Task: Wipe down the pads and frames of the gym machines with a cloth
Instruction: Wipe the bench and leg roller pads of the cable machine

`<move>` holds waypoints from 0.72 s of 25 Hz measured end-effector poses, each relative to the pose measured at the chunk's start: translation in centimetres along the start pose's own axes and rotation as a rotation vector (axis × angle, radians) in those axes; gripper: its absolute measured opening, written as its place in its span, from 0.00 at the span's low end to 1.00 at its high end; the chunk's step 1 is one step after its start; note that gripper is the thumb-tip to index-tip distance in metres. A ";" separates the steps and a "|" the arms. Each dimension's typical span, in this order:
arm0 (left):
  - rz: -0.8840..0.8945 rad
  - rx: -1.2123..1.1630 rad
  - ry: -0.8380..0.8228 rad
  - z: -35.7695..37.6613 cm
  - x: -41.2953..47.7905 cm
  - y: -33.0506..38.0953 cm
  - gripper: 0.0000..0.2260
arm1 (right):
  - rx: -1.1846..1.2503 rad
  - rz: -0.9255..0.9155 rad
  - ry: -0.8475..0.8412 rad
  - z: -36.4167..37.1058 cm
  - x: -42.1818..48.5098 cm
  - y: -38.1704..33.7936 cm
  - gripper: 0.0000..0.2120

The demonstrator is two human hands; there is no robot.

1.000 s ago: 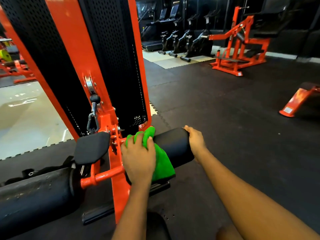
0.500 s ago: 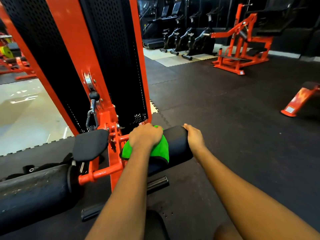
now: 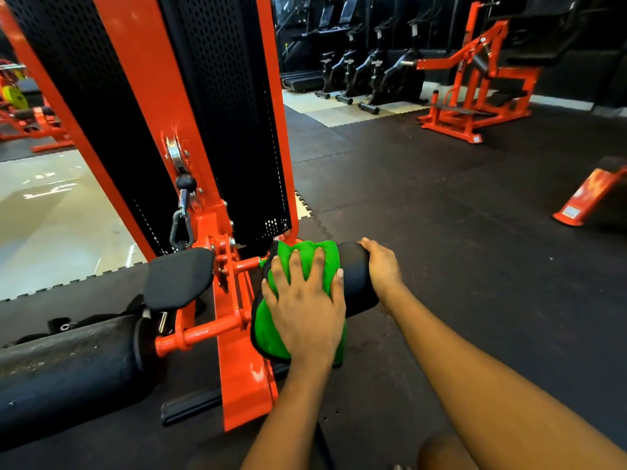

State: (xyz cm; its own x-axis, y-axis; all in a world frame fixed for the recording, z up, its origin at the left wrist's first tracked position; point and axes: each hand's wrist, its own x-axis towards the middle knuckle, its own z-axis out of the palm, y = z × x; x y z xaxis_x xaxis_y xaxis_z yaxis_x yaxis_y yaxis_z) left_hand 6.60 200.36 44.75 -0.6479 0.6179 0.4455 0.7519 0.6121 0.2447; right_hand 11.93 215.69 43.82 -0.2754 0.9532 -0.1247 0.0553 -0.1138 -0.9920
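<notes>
Pressing 1 cloth [image 3: 307, 255] on 1 roller pad [image 3: 356, 283], L hand [image 3: 305, 313] flat; R hand [image 3: 383, 266] grips pad.

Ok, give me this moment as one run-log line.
step: wiping | left hand: presses green cloth onto right-side roller pad | right hand: grips that pad's end | left-side roller pad: no hand on it

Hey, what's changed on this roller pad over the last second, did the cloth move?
The left hand swept the green cloth over the top of the roller pad, then drew it back to the near side, fingers now spread flat on it. The right hand still grips the pad's end; nothing was let go.
</notes>
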 end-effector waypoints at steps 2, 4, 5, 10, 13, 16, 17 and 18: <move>0.083 0.051 -0.118 -0.4 3.8 1.0 0.23 | 0.002 -0.003 0.011 0.1 0.2 0.0 0.13; 0.147 0.025 -0.320 -0.8 7.3 2.5 0.22 | -0.001 -0.011 0.013 0.1 0.4 0.0 0.13; 0.146 -0.005 -0.404 -0.8 8.7 3.2 0.22 | -0.003 -0.020 0.014 0.1 0.5 0.2 0.13; 0.109 0.063 -0.178 0.1 6.0 3.9 0.20 | 0.034 -0.025 0.000 0.0 0.7 0.7 0.17; 0.089 0.018 -0.027 0.7 1.5 3.4 0.22 | 0.042 -0.075 -0.037 0.1 0.1 0.2 0.17; 0.083 -0.004 -0.001 0.7 0.2 2.8 0.23 | 0.066 0.007 -0.082 -0.2 -0.9 -1.3 0.15; 0.082 -0.009 0.015 0.7 0.2 2.8 0.22 | 0.081 0.089 -0.125 -0.5 -0.9 -1.7 0.15; 0.072 -0.015 0.034 0.5 0.3 2.8 0.21 | 0.075 0.182 -0.190 -0.9 -0.9 -2.4 0.15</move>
State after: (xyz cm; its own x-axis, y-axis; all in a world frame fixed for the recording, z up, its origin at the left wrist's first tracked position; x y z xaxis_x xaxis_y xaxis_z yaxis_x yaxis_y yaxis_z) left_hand 8.45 202.53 45.14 -0.5875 0.6431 0.4912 0.7986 0.5588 0.2235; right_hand 12.89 215.37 46.28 -0.4430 0.8462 -0.2959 0.0507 -0.3059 -0.9507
